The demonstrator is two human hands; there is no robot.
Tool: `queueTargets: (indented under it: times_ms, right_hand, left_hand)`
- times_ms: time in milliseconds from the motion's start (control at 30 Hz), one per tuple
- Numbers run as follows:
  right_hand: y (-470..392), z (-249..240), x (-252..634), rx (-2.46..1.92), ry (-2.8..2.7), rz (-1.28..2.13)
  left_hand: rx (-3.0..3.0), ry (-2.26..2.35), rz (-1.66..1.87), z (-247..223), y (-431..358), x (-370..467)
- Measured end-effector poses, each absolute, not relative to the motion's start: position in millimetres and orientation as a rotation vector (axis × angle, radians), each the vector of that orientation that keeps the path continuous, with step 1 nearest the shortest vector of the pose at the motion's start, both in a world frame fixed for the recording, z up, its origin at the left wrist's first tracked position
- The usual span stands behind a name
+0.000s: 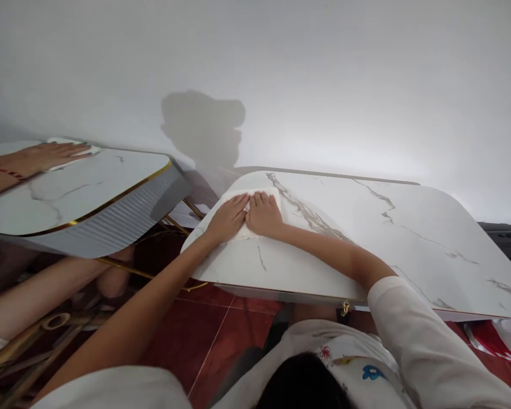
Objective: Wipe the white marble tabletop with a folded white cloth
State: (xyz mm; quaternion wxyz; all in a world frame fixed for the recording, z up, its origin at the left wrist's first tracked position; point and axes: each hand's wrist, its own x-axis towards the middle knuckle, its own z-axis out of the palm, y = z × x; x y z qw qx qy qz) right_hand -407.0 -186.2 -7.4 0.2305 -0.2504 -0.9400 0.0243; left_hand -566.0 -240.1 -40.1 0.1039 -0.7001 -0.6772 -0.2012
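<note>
On the white marble-patterned tabletop (pixel 413 238) before me lies a folded white cloth or tissue (pixel 243 232), near the rounded left end. My left hand (pixel 229 218) rests palm down on its left part, fingers laid out over it. Beside it, almost touching, my right hand (pixel 264 214) presses flat on the cloth's right part with its fingers slightly apart. The palms hide the middle of the cloth. Neither hand has its fingers wrapped round anything.
To the left stands a similar table (pixel 80 190) with a gold edge and ribbed grey side. Another person's hand (pixel 55 156) lies flat there on a white cloth. A pale wall (pixel 344 85) runs behind both tables. A small gold fitting (pixel 345 308) juts from my table's front.
</note>
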Motion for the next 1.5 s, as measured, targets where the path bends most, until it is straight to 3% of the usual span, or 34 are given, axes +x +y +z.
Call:
queueTargets:
  times_ms: [200,367,667,1033,1500]
  right_hand:
    - [-260,-9,-395,-0.540,-2.618,0.092]
    - [-274,-7,-419,-0.475,-2.635,0.107]
    - [-186,-4,-484,-0.560,-2.632,0.153]
    - [-85,1,-492,-0.739,-2.592,0.163]
    - [-46,-1,-457,-1.015,-2.568,0.118]
  left_hand:
    - [-1.952,-2.098,-0.621,-42,-336,-548]
    - [-1.892,-2.141,-0.613,-41,-354,-570]
    - [-1.969,-2.133,-0.525,-33,-251,-632]
    - [-1.950,-2.192,-0.605,-23,-129,-636]
    - [-2.229,-1.954,-0.631,-17,-72,-604]
